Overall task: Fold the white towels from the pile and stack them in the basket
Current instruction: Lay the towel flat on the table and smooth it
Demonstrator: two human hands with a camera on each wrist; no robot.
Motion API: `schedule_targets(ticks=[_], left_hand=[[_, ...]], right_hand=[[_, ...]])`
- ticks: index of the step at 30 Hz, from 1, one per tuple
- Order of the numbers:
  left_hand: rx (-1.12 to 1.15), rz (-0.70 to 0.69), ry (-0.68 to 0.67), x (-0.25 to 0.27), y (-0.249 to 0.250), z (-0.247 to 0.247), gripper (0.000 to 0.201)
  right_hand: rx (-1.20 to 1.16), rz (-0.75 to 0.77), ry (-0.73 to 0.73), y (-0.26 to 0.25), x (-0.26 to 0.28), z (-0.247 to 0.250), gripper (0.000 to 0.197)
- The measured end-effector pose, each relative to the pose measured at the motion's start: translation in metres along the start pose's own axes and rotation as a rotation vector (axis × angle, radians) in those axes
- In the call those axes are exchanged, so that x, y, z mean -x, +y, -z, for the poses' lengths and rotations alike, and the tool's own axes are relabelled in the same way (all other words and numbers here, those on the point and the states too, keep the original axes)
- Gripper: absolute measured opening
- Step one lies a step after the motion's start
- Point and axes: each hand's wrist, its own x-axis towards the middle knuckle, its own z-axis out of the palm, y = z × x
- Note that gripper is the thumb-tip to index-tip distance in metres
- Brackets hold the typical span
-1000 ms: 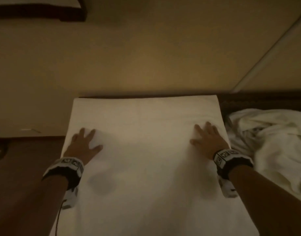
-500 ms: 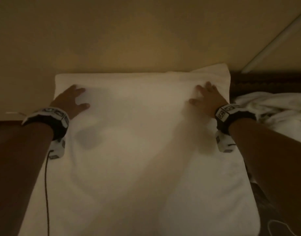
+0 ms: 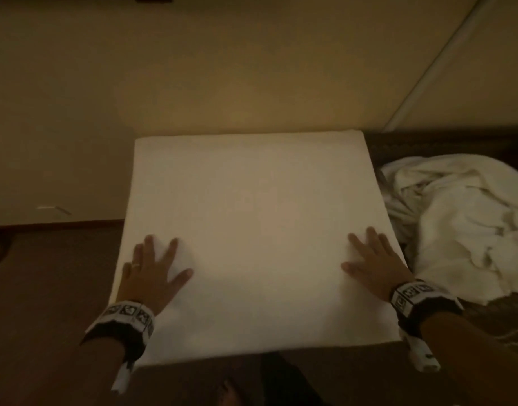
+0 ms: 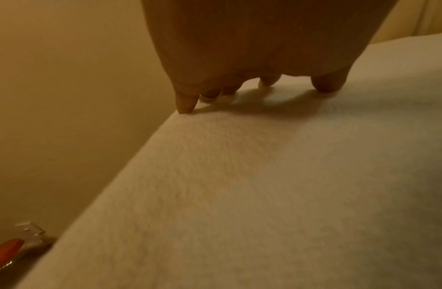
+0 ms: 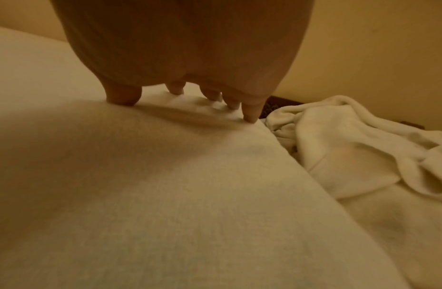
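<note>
Dim beige wall (image 3: pixel 193 68) fills upper frame; dark brown surface (image 3: pixel 61 273) across the bottom. White towel (image 3: pixel 251 215), folded flat to a rough square, lies center frame, far edge at the wall. Crumpled pile of white towels (image 3: pixel 462 224) mid-right, just beside the towel's right edge. Left hand (image 3: pixel 149 276) flat on towel's lower-left part, fingers straight & spread, grasping nothing. Right hand (image 3: pixel 374 265) same on lower-right part near edge, fingers (image 5: pixel 252 111) pressing down. Ring (image 3: pixel 136 265) on left hand.

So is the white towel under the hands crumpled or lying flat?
Lying flat. The white towel shows a smooth square face with straight edges; left hand and right hand press it with spread fingers.
</note>
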Motion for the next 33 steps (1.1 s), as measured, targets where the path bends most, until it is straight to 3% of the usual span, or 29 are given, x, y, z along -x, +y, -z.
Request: schedule_targets(ticks=[4,8,16,22,27,33], left_hand=[[-0.027,0.012,-0.029,-0.003,0.004,0.003,0.083],[-0.030,0.015,-0.096,-0.038,0.007,0.023,0.088],[-0.010,0.030,-0.145,-0.126,0.028,0.078,0.096],[-0.025,0.032,-0.145,-0.166,0.036,0.096,0.092],[0.037,0.025,-0.079,-0.141,0.031,0.083,0.089],[-0.097,-0.036,-0.015,-0.033,0.017,0.010,0.078]], right_hand=[[-0.045,-0.039,-0.012,-0.005,0.002,0.006,0.085],[-0.044,-0.078,-0.107,-0.009,-0.033,0.032,0.086],[-0.027,-0.076,-0.106,-0.013,-0.120,0.091,0.088],[0.044,-0.071,-0.057,-0.013,-0.143,0.112,0.084],[0.033,-0.076,0.007,-0.024,-0.131,0.103,0.075],[0.102,0.083,0.061,-0.047,-0.050,0.039,0.078]])
